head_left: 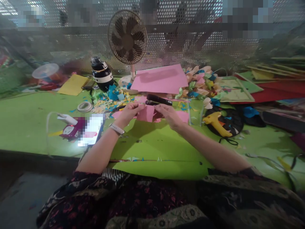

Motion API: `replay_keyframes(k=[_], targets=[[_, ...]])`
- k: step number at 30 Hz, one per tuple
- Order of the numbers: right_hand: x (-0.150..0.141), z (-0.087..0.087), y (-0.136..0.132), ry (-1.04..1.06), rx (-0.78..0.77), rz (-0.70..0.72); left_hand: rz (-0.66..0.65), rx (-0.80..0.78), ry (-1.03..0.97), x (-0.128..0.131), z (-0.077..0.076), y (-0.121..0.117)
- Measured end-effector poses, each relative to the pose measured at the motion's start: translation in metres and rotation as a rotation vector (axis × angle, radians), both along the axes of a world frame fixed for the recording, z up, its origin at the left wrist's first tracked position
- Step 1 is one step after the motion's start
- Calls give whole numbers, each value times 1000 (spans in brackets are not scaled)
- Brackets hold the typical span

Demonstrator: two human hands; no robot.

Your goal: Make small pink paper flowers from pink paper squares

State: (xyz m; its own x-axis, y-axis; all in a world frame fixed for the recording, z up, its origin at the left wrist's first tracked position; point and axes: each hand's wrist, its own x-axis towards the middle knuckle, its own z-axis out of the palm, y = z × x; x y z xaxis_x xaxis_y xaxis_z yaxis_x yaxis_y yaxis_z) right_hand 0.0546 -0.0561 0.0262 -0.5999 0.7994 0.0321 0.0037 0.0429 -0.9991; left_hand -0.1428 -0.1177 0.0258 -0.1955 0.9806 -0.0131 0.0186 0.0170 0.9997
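A piece of pink paper (145,114) is held up between my two hands, just above the green tabletop. My left hand (128,113) pinches its left upper edge, fingers closed. On the other side, my right hand (168,115) has its fingertips together at the paper's right edge. Right behind the paper lies a black stapler (159,100), touched by neither hand as far as I can see. More pink paper (182,116) lies flat under and beside my hands.
A lit phone (91,129) and a power strip (71,130) are at left. Behind stand a fan (127,42), a black bottle (103,76), a pink sheet (159,79), paper scraps (105,105) and paper flowers (200,79). A yellow glue gun (218,124) lies right.
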Motion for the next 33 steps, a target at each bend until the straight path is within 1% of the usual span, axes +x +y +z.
replay_keyframes(k=[2,3,4,5,7,8,9,10,11,13,14,15,16,17,18,20,21,22,24,26,27,30,33], targets=[[1,0,1,-58,115,-30,-32,-13,9,2,1,-1],[2,0,2,-86,194,-58,-40,-8,7,4,2,-1],[3,0,3,-111,290,-95,-22,10,5,4,3,-1],[4,0,4,-134,400,-133,20,37,6,5,4,0],[9,0,6,-186,640,-199,150,92,21,4,5,1],[11,1,7,-222,751,-215,208,94,24,3,6,1],[14,1,8,-266,847,-213,233,66,13,2,6,2],[17,1,10,-318,928,-194,216,5,-13,0,6,2],[19,2,11,-373,1000,-161,159,-77,-53,-1,5,2],[22,2,12,-473,1126,-69,-13,-228,-148,-2,4,2],[23,2,13,-509,1177,-16,-83,-261,-183,-2,4,2],[23,2,14,-535,1218,32,-125,-262,-201,-1,3,2],[22,1,13,-550,1244,58,-137,-238,-204,0,3,1],[20,1,13,-556,1255,55,-121,-204,-199,1,3,1],[18,0,12,-559,1247,23,-83,-163,-197,1,4,1],[11,-2,7,-571,1189,-77,37,-65,-223,0,5,3],[8,-3,4,-585,1151,-104,109,-15,-251,-1,5,4],[4,-4,1,-607,1120,-100,176,30,-281,-3,6,5],[-3,-5,-5,-679,1101,-28,256,78,-318,-6,6,7],[-7,-5,-8,-793,1130,39,271,83,-330,-8,5,9],[-8,-4,-9,-856,1149,46,266,84,-334,-9,5,9],[-8,-3,-6,-997,1176,9,264,96,-332,-8,2,10],[-10,-4,-5,-1009,1201,-26,265,107,-307,-7,0,11]])
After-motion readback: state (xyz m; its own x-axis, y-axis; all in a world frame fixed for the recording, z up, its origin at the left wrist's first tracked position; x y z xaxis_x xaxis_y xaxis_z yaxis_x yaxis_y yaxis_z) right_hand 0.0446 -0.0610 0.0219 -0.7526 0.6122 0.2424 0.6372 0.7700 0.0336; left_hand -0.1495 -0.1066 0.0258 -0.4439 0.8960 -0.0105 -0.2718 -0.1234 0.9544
